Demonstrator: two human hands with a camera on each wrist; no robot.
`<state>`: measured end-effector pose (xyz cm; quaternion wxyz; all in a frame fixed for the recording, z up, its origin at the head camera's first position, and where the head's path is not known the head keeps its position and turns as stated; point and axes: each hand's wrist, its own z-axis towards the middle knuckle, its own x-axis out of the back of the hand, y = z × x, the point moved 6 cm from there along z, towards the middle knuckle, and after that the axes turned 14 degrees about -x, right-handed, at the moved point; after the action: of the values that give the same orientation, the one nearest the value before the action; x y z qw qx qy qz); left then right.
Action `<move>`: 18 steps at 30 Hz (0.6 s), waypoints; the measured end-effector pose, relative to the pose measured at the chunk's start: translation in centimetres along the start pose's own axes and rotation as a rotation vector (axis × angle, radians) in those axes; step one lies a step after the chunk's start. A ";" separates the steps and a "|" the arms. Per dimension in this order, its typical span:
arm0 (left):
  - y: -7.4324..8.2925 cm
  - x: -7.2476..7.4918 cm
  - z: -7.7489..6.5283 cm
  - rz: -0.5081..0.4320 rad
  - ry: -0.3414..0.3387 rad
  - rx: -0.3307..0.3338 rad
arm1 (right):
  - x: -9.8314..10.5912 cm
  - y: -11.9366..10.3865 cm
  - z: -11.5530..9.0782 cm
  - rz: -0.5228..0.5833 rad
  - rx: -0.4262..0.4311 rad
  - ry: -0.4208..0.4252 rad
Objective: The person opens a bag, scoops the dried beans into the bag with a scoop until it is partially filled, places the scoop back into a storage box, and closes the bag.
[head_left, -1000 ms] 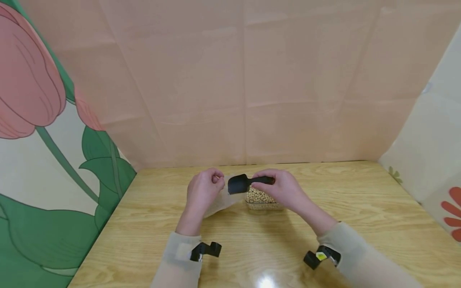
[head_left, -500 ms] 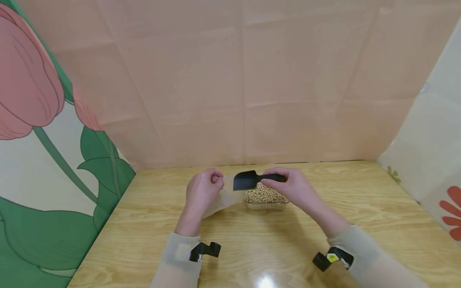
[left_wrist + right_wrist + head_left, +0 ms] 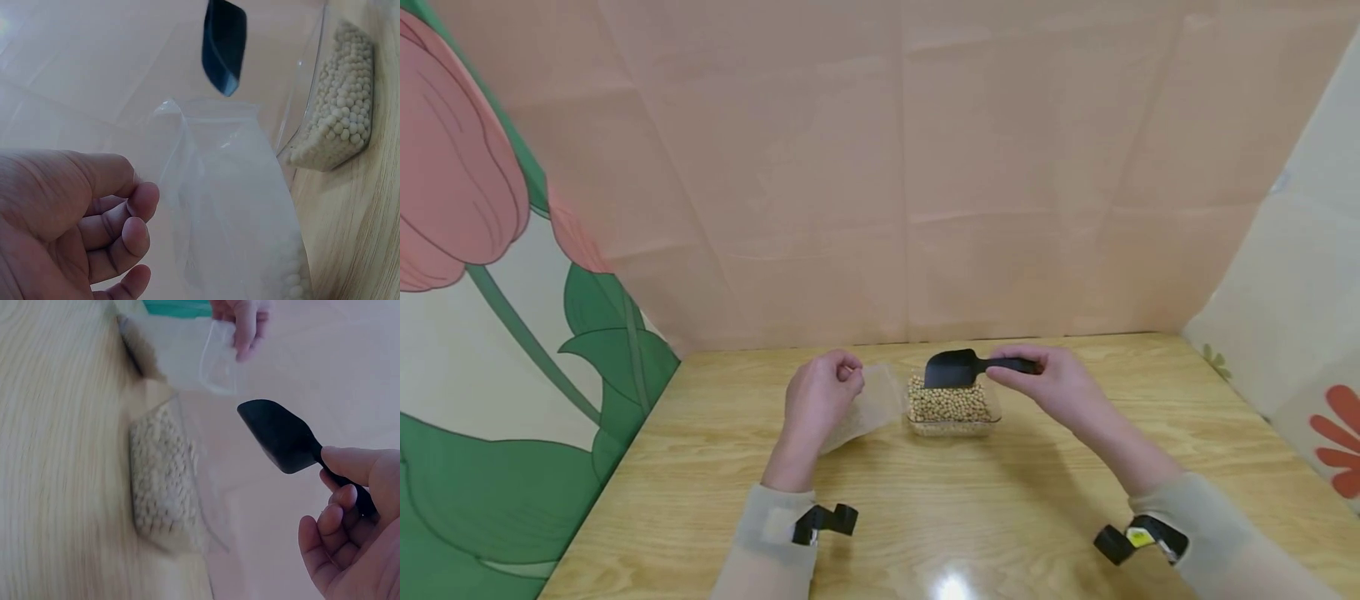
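Observation:
Between thumb and curled fingers, my left hand [image 3: 822,396] pinches the top edge of a clear zip bag [image 3: 228,181]. Some pale beans [image 3: 292,275] lie low in the bag, which stands with its mouth partly open. My right hand [image 3: 1056,379] grips the handle of a black scoop [image 3: 951,369], its blade pointing left. In the right wrist view the scoop [image 3: 278,434] looks to have nothing in it. Below the blade stands a clear plastic box [image 3: 951,429] of round, pale beans [image 3: 943,404], just right of the bag.
The wooden table [image 3: 925,517] spreads around the bag and box. A pinkish cloth backdrop [image 3: 902,183] rises at its far edge. A tulip-printed panel [image 3: 467,350] borders the left side, and a white flowered panel [image 3: 1300,317] the right.
My right hand has carried the scoop rightward, from beside the bag's mouth to above the bean box. The left hand stays in place with the bag.

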<state>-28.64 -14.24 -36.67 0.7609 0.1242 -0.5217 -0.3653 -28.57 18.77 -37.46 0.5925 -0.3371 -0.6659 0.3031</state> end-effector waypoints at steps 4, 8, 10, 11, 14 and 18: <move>0.0 0.0 0.0 -0.001 -0.002 0.004 | 0.6 1.0 0.2 -0.036 -0.003 0.015; -0.1 0.0 0.0 0.002 -0.003 0.004 | 0.8 1.8 0.7 -0.064 -0.001 0.025; -0.2 0.0 -0.1 0.001 -0.004 0.007 | 0.8 2.2 0.9 -0.080 0.001 0.027; -0.2 0.0 -0.1 0.000 -0.005 0.007 | 0.7 2.4 1.0 -0.088 0.000 0.027; -0.2 0.0 -0.1 0.001 -0.006 0.003 | 0.7 2.9 1.4 -0.111 -0.003 0.028; -0.3 -0.1 0.0 0.006 -0.005 -0.007 | 0.7 3.3 1.7 -0.150 0.013 0.037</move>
<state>-28.75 -14.35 -36.88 0.7610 0.1193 -0.5227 -0.3652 -30.05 21.32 -39.91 0.6279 -0.2876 -0.6764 0.2560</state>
